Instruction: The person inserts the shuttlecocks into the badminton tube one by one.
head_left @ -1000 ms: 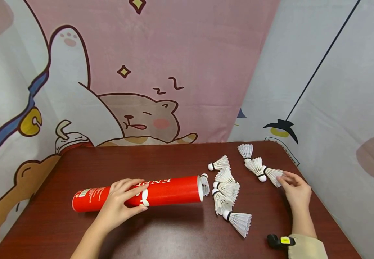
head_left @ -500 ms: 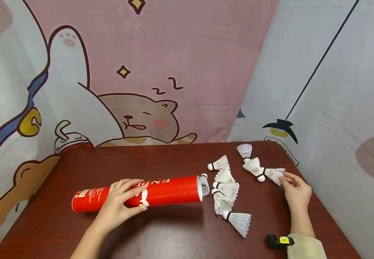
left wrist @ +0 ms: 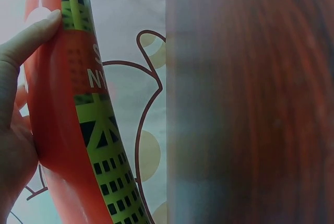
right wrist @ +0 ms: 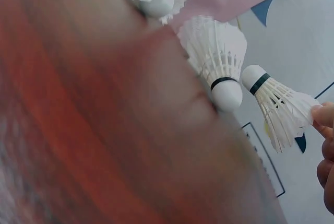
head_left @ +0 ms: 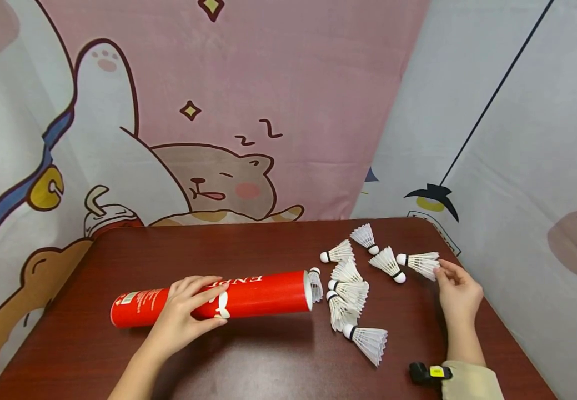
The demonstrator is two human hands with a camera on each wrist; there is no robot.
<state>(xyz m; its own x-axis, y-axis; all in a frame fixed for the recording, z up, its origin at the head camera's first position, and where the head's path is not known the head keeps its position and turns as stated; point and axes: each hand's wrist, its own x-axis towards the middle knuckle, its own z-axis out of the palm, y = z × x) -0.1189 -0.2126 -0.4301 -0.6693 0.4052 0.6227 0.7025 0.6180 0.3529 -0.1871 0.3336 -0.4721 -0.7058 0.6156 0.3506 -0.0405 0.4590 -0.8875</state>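
My left hand (head_left: 183,308) grips a red shuttlecock tube (head_left: 273,294) around its middle, thumb on the near side. The tube lies sideways, its white-rimmed end tilted up off the table and facing right. In the left wrist view the tube (left wrist: 49,119) shows a green and black patterned strip. At the right, my right hand (head_left: 460,294) pinches a white shuttlecock (head_left: 420,263) by its feather edge, cork pointing left. The right wrist view shows this shuttlecock (right wrist: 279,106) between thumb and finger. Just left of it lies another shuttlecock (head_left: 389,264), with one more (head_left: 365,239) behind.
Several shuttlecocks (head_left: 349,291) lie in a cluster right of the tube's end, one (head_left: 315,284) partly behind its rim. A nearer shuttlecock (head_left: 368,341) lies toward the front. The brown table (head_left: 248,361) meets a cartoon-printed cloth (head_left: 318,111) at the back.
The pinched shuttlecock has swung its cork away from the neighbouring one and up a little. The two shuttlecocks beside it have shifted left and turned. The left hand and tube have stayed put.
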